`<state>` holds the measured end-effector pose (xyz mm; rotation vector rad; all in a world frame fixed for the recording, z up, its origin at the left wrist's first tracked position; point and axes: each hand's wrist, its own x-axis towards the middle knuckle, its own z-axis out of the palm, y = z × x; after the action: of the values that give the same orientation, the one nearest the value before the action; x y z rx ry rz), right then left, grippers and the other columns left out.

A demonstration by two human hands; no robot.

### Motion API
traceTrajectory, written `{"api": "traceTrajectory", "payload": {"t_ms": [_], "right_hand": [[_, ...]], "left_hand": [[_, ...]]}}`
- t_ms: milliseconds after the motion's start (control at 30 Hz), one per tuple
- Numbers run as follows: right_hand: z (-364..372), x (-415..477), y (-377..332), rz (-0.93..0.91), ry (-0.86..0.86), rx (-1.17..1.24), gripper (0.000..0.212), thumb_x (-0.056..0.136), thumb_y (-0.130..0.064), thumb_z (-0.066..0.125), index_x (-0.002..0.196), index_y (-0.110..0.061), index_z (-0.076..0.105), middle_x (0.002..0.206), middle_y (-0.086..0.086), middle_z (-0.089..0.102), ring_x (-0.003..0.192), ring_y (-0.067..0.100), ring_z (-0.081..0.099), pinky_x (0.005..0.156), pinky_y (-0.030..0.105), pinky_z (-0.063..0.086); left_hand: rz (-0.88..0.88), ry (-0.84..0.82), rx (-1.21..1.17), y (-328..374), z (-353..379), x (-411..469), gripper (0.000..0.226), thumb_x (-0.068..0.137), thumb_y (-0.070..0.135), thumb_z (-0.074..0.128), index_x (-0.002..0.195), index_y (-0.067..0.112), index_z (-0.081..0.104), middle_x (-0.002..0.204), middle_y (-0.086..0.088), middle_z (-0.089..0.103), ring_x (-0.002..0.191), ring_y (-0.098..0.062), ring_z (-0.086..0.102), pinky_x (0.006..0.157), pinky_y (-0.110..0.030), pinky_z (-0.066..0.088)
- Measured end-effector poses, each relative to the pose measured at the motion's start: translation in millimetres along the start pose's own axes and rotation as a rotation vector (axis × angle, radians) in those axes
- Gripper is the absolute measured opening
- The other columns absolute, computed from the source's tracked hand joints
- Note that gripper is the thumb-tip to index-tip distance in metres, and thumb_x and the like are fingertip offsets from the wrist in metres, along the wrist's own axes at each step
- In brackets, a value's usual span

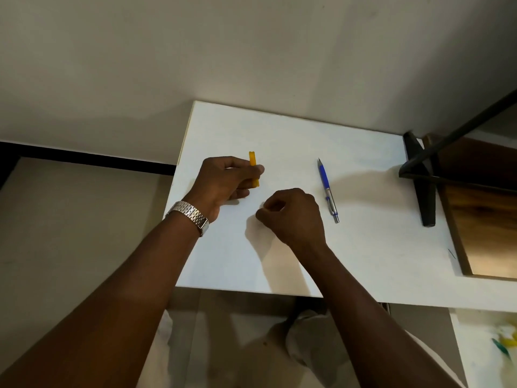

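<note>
Over the table [363, 247], left hand [223, 182] pinches yellow stick [252, 158]; right hand [293, 217] fingers [263, 217] curled.

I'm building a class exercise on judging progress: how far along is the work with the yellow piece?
Done: nothing finished shows. In hand: the left hand grips the yellow piece over the table; the right hand is curled beside it, nothing visible in it. Left: the blue pen lies untouched, so any step with it probably remains.

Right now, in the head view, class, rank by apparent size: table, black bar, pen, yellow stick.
1. Table
2. Black bar
3. Pen
4. Yellow stick, though the left hand hides part of it, so its full length is unsure.
</note>
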<state>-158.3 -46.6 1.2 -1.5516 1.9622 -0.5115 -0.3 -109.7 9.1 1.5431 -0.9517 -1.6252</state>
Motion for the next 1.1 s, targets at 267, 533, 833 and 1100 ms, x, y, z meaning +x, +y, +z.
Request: {"api": "traceTrajectory", "payload": {"t_ms": [267,533,833,1100], "right_hand": [[-15,1,-9,0.11,0.016,0.992,0.02,0.084,0.001,0.077,0.082,-0.017,0.084,0.085,0.017,0.08,0.085,0.035,0.08,0.075,0.035,0.065],[-14,2,-6,0.229,-0.017,1.13,0.015,0.088,0.001,0.079,0.091,-0.013,0.082,0.096,0.018,0.081,0.091,0.032,0.081,0.084,0.04,0.067],[-12,4,-2,0.355,-0.017,1.249,0.012,0.089,0.004,0.077,0.098,-0.004,0.079,0.089,0.013,0.082,0.087,0.03,0.082,0.082,0.04,0.067],[-9,4,0,0.361,-0.023,1.303,0.014,0.09,0.002,0.077,0.102,-0.004,0.079,0.096,0.016,0.083,0.09,0.029,0.082,0.08,0.038,0.067]], "left_hand": [[-0.042,-0.069,-0.24,0,4,-4,0.033,0.081,0.016,0.087,0.107,-0.002,0.075,0.098,-0.019,0.082,0.088,-0.029,0.081,0.067,-0.03,0.064],[-0.053,-0.123,-0.326,-1,11,-4,0.026,0.085,0.015,0.084,0.105,0.002,0.076,0.098,-0.016,0.082,0.085,-0.025,0.08,0.071,-0.031,0.065],[-0.011,-0.109,-0.292,0,15,-4,0.037,0.083,0.013,0.085,0.115,-0.001,0.071,0.099,-0.016,0.082,0.082,-0.025,0.081,0.069,-0.031,0.065],[0.001,-0.096,-0.285,0,18,-5,0.038,0.082,0.013,0.086,0.114,-0.003,0.071,0.096,-0.016,0.082,0.08,-0.023,0.081,0.067,-0.029,0.064]]}}
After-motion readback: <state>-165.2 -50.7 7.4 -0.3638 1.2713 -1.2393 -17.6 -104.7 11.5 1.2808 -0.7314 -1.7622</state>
